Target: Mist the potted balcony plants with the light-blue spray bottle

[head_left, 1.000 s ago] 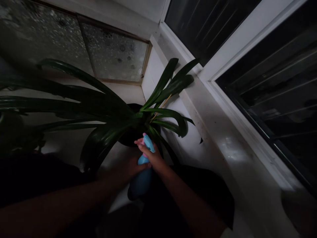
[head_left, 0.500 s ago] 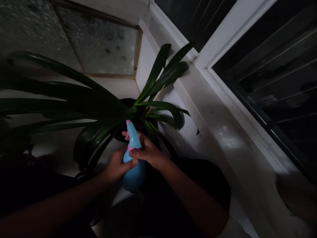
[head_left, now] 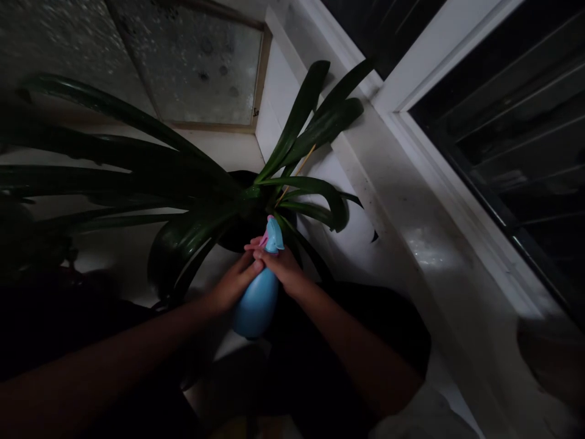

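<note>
A blue spray bottle (head_left: 256, 303) with a pink trigger and pink nozzle tip is held in front of me, its top leaning away to the right. My left hand (head_left: 237, 279) grips the bottle's upper left side. On the other side, my right hand (head_left: 284, 266) is closed around the neck just below the spray head, its fingers partly hidden behind the bottle. The nozzle points toward the base of a potted plant (head_left: 192, 189) with long, dark green, strap-like leaves. Leaves and shadow hide most of its dark pot (head_left: 235, 241).
A thin stick (head_left: 296, 175) rises among the leaves. To the right runs a pale ledge (head_left: 406, 213) below a white window frame (head_left: 429, 67). A framed patterned glass panel (head_left: 205, 73) stands behind the plant. The light is dim.
The spray bottle has tilted to the right, its head moving right and slightly up. Both hands moved with it, and the left hand closed in near the neck. The view shifted a little.
</note>
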`<control>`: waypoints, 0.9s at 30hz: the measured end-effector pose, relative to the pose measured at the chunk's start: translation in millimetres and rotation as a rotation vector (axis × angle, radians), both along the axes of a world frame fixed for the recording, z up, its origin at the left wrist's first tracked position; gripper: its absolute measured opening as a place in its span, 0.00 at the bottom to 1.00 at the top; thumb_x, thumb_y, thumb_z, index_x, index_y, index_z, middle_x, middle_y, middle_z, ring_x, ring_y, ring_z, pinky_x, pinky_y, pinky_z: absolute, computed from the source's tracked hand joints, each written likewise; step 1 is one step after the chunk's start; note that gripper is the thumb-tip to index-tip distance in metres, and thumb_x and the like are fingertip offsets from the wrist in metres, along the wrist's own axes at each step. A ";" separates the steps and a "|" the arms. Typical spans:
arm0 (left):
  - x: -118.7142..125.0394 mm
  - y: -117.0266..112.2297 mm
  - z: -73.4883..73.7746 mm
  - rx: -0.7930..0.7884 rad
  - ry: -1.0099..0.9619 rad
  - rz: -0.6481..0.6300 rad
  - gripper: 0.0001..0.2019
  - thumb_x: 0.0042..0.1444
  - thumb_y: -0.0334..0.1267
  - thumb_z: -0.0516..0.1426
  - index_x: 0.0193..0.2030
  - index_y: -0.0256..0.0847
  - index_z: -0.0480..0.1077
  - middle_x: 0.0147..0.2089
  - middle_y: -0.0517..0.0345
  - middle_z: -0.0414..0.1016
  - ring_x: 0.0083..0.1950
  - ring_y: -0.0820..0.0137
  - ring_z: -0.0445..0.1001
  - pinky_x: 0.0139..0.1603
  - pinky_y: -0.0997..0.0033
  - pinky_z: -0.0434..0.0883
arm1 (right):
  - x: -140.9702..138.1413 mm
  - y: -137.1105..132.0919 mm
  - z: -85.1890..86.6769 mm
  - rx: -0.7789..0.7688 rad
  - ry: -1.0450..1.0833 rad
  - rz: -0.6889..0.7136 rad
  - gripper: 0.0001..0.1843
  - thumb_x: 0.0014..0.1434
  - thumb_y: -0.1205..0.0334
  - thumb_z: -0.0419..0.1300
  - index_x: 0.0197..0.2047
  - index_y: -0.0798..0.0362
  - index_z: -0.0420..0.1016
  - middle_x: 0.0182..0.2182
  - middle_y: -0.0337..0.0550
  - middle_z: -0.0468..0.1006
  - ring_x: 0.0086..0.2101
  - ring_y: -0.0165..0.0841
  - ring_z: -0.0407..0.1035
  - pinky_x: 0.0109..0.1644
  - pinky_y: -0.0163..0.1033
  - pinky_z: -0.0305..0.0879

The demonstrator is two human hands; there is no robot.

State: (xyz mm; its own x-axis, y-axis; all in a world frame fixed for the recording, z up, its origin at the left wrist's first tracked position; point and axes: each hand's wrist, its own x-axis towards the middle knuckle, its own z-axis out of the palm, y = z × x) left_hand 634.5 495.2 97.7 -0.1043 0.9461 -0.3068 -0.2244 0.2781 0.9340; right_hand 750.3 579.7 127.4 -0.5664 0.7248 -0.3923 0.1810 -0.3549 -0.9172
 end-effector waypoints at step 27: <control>13.8 16.7 -50.6 -0.071 -0.176 0.023 0.72 0.29 0.64 0.74 0.77 0.41 0.43 0.77 0.31 0.50 0.77 0.41 0.53 0.74 0.46 0.58 | 0.4 2.2 -37.3 0.170 -0.124 -0.164 0.14 0.52 0.53 0.65 0.41 0.48 0.77 0.38 0.38 0.81 0.42 0.36 0.75 0.52 0.41 0.71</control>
State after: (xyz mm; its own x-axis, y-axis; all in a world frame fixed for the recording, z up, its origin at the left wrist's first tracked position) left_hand 648.2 511.9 47.1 -0.0647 0.9195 -0.3877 -0.3902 0.3343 0.8579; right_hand 750.7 581.9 90.0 -0.3911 0.8645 -0.3158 0.2485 -0.2311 -0.9406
